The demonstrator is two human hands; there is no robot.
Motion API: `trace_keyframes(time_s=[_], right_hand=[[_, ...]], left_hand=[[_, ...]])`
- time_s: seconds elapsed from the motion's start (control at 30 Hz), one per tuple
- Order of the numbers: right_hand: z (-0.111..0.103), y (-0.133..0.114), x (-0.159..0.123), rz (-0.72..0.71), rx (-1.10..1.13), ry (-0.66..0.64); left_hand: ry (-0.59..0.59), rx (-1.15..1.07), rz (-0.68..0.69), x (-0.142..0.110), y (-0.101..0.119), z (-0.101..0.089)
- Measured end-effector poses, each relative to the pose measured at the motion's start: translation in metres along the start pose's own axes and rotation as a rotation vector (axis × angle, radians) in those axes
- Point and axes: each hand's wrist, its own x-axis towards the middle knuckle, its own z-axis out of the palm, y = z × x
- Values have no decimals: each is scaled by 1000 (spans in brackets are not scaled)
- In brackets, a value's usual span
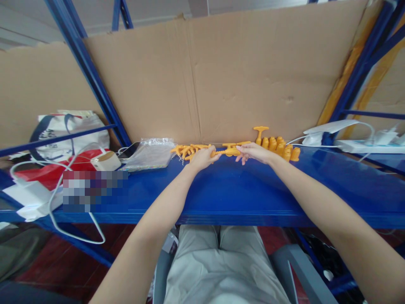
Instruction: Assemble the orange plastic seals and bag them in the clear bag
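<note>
— Closest in, you have your gray trousers [215, 266], with a gray armrest [294, 270] at your right side. Then comes the front edge of the blue shelf [240, 217], and both your forearms reach over it.

— And your hands?

— They meet over the far part of the shelf. Your left hand [202, 157] is closed over the left end of an orange piece [230, 150], thumb pointing right along it. What lies inside that grip you can't make out.

— Your right hand [255, 153]?

— Its thumb and forefinger pinch the piece's right end; your other fingers curl loosely below. So the piece sits level between your two hands, with a twisted stretch beside your left thumb.

— What's around it?

— Left of your left hand, branching orange parts [185, 150] with thin coils [177, 158] hanging by them, then a clear plastic bag [152, 154]. Just past your right hand, a row of rounded orange parts [280, 145], and an upright T-shaped orange part [261, 134].

— Farthest back?

— The cardboard panel [253, 71], standing behind everything on your shelf.
</note>
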Motion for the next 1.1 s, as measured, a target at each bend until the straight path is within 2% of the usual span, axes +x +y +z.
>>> trace_keyframes(time_s=[0.4,0.57,0.87,1.1], right_hand=[[8,10,9,101,31,24],[7,9,8,144,-33,35],[0,-2,-4,-25,-76,-57],[1,6,1,-29,62,-70]], left_hand=[[22,47,1,1,0,0],[17,30,-2,1,1,0],[-9,-47,-22,0,-2,1],[23,-18,-18,1,0,1]])
